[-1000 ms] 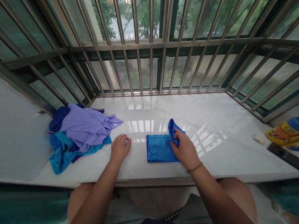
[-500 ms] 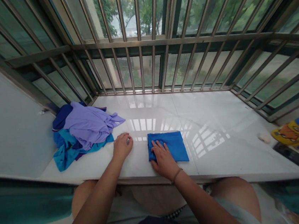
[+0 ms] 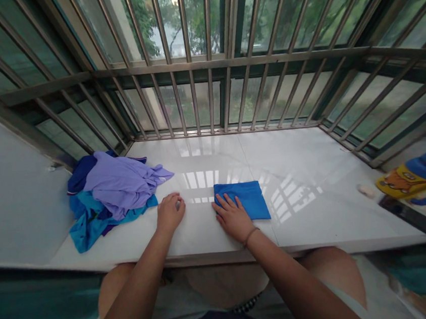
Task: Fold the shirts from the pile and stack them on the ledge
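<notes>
A folded blue cloth (image 3: 253,201), roughly rectangular, lies flat on the white ledge. My right hand (image 3: 233,217) rests on its left part with fingers spread, palm down, the wrist toward the ledge's front edge. Left of the cloth and apart from it, my left hand (image 3: 170,213) sits on the ledge with curled fingers, thumb and forefinger nearly meeting around a small greyish gap. Just beyond that hand is a loose heap of clothes: a lilac garment (image 3: 120,182) on top, a turquoise one (image 3: 85,226) below and a dark blue one (image 3: 81,174) behind.
Metal window bars (image 3: 210,99) rise along the back and sides of the white ledge (image 3: 305,170). At the right stand a yellow and blue bottle (image 3: 401,180), a dark flat box (image 3: 413,218) and a small pale object (image 3: 365,191). A teal curtain (image 3: 41,304) hangs at lower left.
The camera view has shifted slightly. My right hand has slid toward the cloth's near left corner, its fingers now spread wider. My left hand keeps its curled pose beside the clothes heap.
</notes>
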`<state>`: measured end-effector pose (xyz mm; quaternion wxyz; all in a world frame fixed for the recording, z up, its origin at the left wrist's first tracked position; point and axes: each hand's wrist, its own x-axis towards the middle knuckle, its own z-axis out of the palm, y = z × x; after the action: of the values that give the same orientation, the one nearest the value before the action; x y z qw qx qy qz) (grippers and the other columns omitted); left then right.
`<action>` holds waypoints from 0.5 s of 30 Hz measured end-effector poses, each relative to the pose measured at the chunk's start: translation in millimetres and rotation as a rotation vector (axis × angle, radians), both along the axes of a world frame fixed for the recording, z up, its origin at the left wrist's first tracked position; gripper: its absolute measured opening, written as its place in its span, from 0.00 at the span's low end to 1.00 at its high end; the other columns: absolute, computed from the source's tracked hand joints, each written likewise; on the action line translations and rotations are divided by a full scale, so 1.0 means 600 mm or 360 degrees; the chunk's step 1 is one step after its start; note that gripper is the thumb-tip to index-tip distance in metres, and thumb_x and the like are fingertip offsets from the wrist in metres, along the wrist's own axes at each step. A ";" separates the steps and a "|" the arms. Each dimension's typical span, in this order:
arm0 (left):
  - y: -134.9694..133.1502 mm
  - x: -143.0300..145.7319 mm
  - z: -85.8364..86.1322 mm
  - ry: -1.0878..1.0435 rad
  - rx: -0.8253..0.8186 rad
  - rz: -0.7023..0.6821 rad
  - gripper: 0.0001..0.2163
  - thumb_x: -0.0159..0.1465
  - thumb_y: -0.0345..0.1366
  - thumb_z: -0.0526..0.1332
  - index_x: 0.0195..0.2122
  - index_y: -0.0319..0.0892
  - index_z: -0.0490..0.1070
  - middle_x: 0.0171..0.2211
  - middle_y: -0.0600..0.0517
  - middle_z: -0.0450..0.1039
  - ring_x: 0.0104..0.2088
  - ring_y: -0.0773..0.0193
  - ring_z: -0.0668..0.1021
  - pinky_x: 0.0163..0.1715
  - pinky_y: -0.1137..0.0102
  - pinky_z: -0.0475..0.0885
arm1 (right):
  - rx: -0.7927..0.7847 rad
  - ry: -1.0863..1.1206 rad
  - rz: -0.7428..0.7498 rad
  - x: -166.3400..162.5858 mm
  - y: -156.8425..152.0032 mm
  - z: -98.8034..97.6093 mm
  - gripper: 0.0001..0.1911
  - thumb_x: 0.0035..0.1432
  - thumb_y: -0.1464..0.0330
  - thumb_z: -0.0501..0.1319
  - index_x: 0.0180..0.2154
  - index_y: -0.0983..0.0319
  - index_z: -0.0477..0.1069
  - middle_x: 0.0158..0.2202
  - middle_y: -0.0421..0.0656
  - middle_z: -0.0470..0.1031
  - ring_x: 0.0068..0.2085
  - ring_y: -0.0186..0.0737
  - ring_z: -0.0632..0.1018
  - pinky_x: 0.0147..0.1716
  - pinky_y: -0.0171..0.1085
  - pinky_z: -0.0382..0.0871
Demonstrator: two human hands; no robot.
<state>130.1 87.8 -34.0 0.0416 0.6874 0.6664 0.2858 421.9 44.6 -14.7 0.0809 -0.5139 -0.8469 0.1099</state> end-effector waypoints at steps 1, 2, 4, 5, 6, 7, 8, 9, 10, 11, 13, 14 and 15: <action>0.000 0.000 -0.001 -0.0004 0.0004 -0.0001 0.07 0.70 0.38 0.60 0.39 0.47 0.78 0.57 0.46 0.82 0.57 0.47 0.80 0.57 0.53 0.74 | 0.0009 -0.0027 -0.0025 0.019 0.010 0.002 0.28 0.78 0.64 0.53 0.74 0.51 0.65 0.81 0.44 0.52 0.80 0.57 0.54 0.76 0.69 0.45; 0.001 0.000 -0.001 -0.0007 0.0007 0.0001 0.07 0.69 0.38 0.60 0.39 0.47 0.78 0.57 0.46 0.82 0.57 0.47 0.80 0.57 0.53 0.74 | 0.0016 -0.0060 -0.0060 0.043 0.021 0.004 0.28 0.77 0.65 0.53 0.74 0.52 0.65 0.81 0.44 0.52 0.80 0.58 0.55 0.75 0.69 0.46; 0.002 0.000 -0.002 -0.0007 0.0009 0.0008 0.07 0.69 0.38 0.60 0.39 0.48 0.78 0.56 0.46 0.82 0.56 0.47 0.81 0.56 0.53 0.74 | 0.0027 -0.0143 -0.0173 0.101 0.044 0.008 0.29 0.77 0.66 0.52 0.74 0.53 0.65 0.81 0.46 0.53 0.79 0.59 0.56 0.74 0.71 0.48; 0.002 0.000 -0.002 -0.0006 0.0010 0.0014 0.07 0.69 0.38 0.60 0.39 0.48 0.78 0.56 0.46 0.82 0.56 0.46 0.81 0.56 0.53 0.75 | 0.0028 -0.0193 -0.0253 0.136 0.055 0.010 0.29 0.77 0.66 0.52 0.75 0.54 0.65 0.81 0.47 0.53 0.79 0.60 0.56 0.74 0.71 0.49; 0.003 0.000 -0.002 -0.0007 0.0012 0.0020 0.07 0.69 0.38 0.60 0.39 0.48 0.78 0.56 0.46 0.82 0.56 0.46 0.81 0.55 0.53 0.75 | 0.0028 -0.0246 -0.0347 0.174 0.066 0.013 0.29 0.77 0.66 0.51 0.75 0.55 0.65 0.81 0.49 0.53 0.79 0.60 0.57 0.73 0.71 0.50; 0.003 0.001 -0.002 -0.0009 0.0013 0.0022 0.07 0.69 0.38 0.60 0.38 0.48 0.78 0.56 0.46 0.82 0.56 0.46 0.81 0.55 0.53 0.75 | 0.0026 -0.0295 -0.0460 0.214 0.075 0.017 0.28 0.78 0.66 0.51 0.75 0.56 0.65 0.80 0.50 0.53 0.79 0.61 0.57 0.72 0.71 0.52; 0.004 0.001 -0.002 -0.0013 0.0014 0.0024 0.07 0.69 0.39 0.60 0.38 0.48 0.78 0.56 0.46 0.82 0.56 0.47 0.81 0.55 0.53 0.75 | 0.0014 -0.0337 -0.0576 0.254 0.082 0.020 0.28 0.78 0.66 0.50 0.74 0.58 0.65 0.80 0.52 0.54 0.79 0.61 0.57 0.72 0.71 0.53; 0.004 0.001 -0.003 -0.0017 0.0015 0.0024 0.07 0.69 0.39 0.60 0.38 0.48 0.78 0.56 0.46 0.82 0.55 0.47 0.81 0.56 0.53 0.75 | 0.0005 -0.0373 -0.0692 0.293 0.087 0.023 0.28 0.78 0.66 0.49 0.74 0.59 0.65 0.80 0.54 0.55 0.78 0.62 0.58 0.71 0.71 0.54; 0.005 0.000 -0.003 -0.0020 0.0014 0.0022 0.07 0.69 0.39 0.60 0.38 0.48 0.78 0.55 0.46 0.82 0.55 0.47 0.81 0.56 0.53 0.74 | -0.0003 -0.0403 -0.0803 0.328 0.088 0.025 0.29 0.78 0.67 0.48 0.74 0.60 0.65 0.80 0.56 0.55 0.78 0.63 0.58 0.71 0.71 0.55; 0.005 0.000 -0.002 -0.0023 0.0012 0.0020 0.07 0.69 0.39 0.60 0.38 0.48 0.78 0.55 0.46 0.82 0.55 0.47 0.81 0.56 0.53 0.74 | -0.0017 -0.0431 -0.0903 0.358 0.085 0.026 0.29 0.77 0.68 0.47 0.74 0.61 0.65 0.80 0.57 0.55 0.78 0.64 0.58 0.70 0.72 0.56; 0.004 0.000 -0.002 -0.0028 0.0006 0.0020 0.07 0.69 0.38 0.60 0.38 0.48 0.78 0.55 0.46 0.82 0.55 0.47 0.81 0.56 0.53 0.74 | -0.0014 -0.0475 -0.1060 0.396 0.068 0.021 0.30 0.75 0.69 0.48 0.73 0.63 0.66 0.80 0.58 0.54 0.78 0.67 0.58 0.69 0.73 0.57; 0.004 0.000 -0.001 -0.0029 0.0002 0.0023 0.07 0.70 0.38 0.60 0.38 0.48 0.78 0.56 0.46 0.82 0.55 0.47 0.81 0.56 0.53 0.74 | 0.0007 -0.0480 -0.1095 0.402 0.054 0.015 0.30 0.74 0.70 0.48 0.72 0.64 0.67 0.80 0.59 0.54 0.78 0.67 0.58 0.69 0.74 0.57; 0.003 0.000 0.000 -0.0029 -0.0002 0.0026 0.07 0.70 0.38 0.60 0.38 0.48 0.78 0.56 0.46 0.82 0.55 0.47 0.81 0.56 0.53 0.74 | 0.0037 -0.0470 -0.1102 0.400 0.036 0.007 0.30 0.74 0.69 0.48 0.71 0.65 0.67 0.79 0.59 0.54 0.78 0.68 0.58 0.69 0.74 0.57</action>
<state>130.4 89.8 -34.0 0.0458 0.6793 0.6717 0.2920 661.7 66.3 -10.6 -0.0038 -0.7792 -0.6267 -0.0089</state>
